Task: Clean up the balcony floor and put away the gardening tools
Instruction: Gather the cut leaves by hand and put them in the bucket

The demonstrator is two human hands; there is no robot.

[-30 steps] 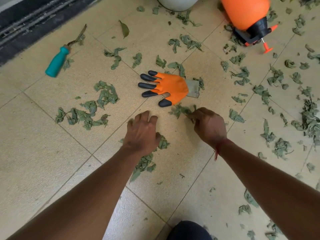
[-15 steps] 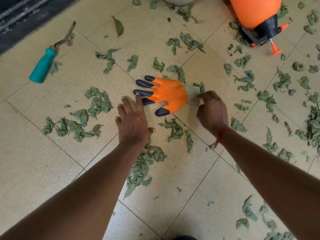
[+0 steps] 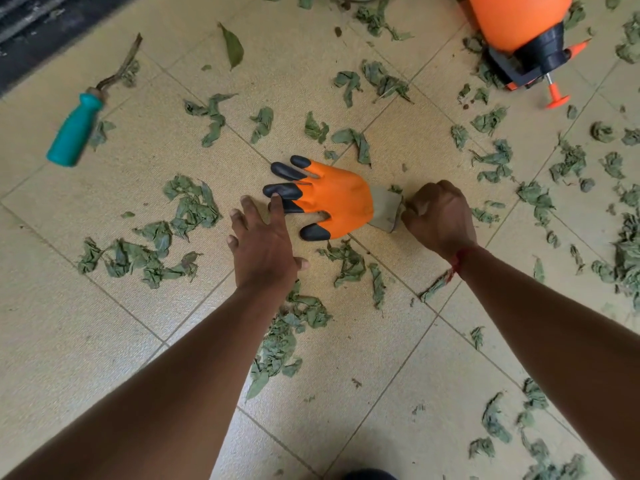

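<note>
Gardening glove — orange, black-clawed, flat on tiled floor among leaf litter. Likely light, limp, rubbery; best taken at grey cuff, where right hand pinches — left hand spread, forefinger touching a claw.

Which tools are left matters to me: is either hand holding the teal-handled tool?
No: the teal-handled tool lies on the floor, while the left hand touches the orange glove and the right hand grips its cuff.
</note>
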